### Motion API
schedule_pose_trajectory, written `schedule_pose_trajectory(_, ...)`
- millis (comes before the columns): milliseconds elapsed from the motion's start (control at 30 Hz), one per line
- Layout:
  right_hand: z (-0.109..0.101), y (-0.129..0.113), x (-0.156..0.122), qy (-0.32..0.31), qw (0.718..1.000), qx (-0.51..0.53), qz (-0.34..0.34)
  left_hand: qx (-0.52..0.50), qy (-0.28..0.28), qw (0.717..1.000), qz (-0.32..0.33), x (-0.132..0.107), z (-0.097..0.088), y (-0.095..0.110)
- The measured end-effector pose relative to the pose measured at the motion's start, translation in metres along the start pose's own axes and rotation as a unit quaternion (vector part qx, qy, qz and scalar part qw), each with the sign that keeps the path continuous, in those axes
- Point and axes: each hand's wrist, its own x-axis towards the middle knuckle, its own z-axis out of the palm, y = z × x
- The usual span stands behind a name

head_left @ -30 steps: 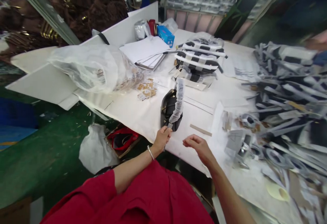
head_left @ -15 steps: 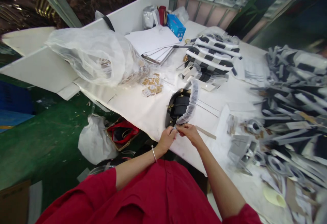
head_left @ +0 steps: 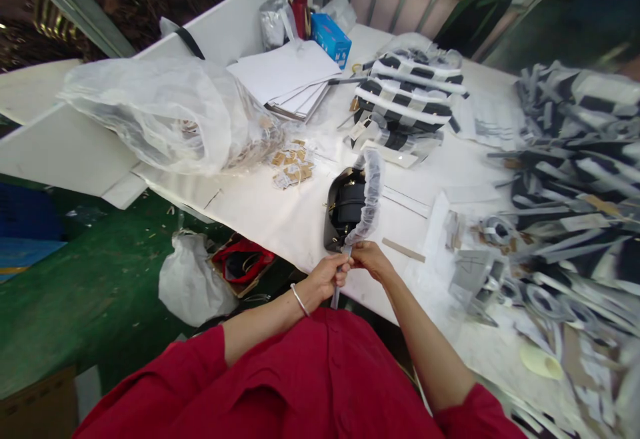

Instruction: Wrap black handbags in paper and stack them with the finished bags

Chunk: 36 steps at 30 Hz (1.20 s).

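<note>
A small black handbag [head_left: 334, 217] stands near the front edge of the white table, its top facing up with gold-coloured fittings. Its handle [head_left: 371, 192] is wrapped in crinkled translucent plastic. At the bag's near end, my left hand [head_left: 329, 275] is closed around a grey strip [head_left: 335, 297], whose tail hangs below the fingers. Close against it, my right hand [head_left: 371, 259] pinches the same strip just below the wrapped handle. The fingertips partly hide where the strip meets the bag.
Brown tags [head_left: 293, 164] lie beyond the bag, beside a large translucent plastic bag [head_left: 200, 105]. Black-and-white checked bags [head_left: 403, 102] sit farther back. A blue box [head_left: 330, 37] and white sheets [head_left: 285, 69] are behind. Wrapped straps and bags [head_left: 585, 179] heap up at right.
My left hand has moved slightly down and toward my body, and a length of grey strip now hangs below it. The right hand stays by the handle's near end. The view has shifted a little.
</note>
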Motion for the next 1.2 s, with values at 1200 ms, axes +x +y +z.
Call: schedule_pose_trajectory(1200, 0.051, 0.013, -0.030, 0.289, 0.917, -0.240, -0.130, 0.411, 0.186, 0.840, 0.300, 0.012, -0.010, -0.017)
